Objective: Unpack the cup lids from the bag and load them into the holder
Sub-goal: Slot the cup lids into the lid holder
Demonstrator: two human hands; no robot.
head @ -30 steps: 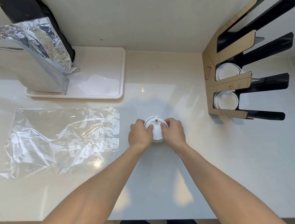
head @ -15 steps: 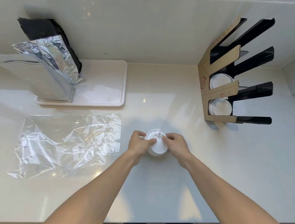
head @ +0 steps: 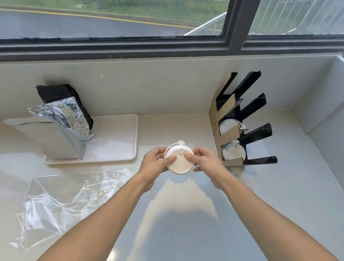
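1. Fingertips first – my left thumb (head: 172, 157) and right thumb (head: 188, 156) press on top of the white lid stack (head: 179, 162), the other digits curled under its rim.
2. Left hand (head: 154, 165) grips the stack from 9 o'clock, right hand (head: 207, 162) from 3 o'clock; both are grasping it, neither is released. The stack looks lifted off the counter (head: 200, 224), though I cannot tell for sure.
3. To do this step well, I judge I should keep the lids squared and nested, turn the stack on edge, and carry it toward 3 o'clock so it slides into a free slot without fanning out. One lid's small plug tab sticks up at 12 o'clock of the stack – it may snag on the slot.
4. Holder (head: 241, 121) stands just beyond my right hand: its two nearer slots already carry white lids (head: 233, 154), the farther ones look free.
5. Clear plastic bag (head: 67, 199) lies flat at 9 o'clock and appears emptied.
6. White tray (head: 114, 146) at 11 o'clock bears foil pouches (head: 62, 130).
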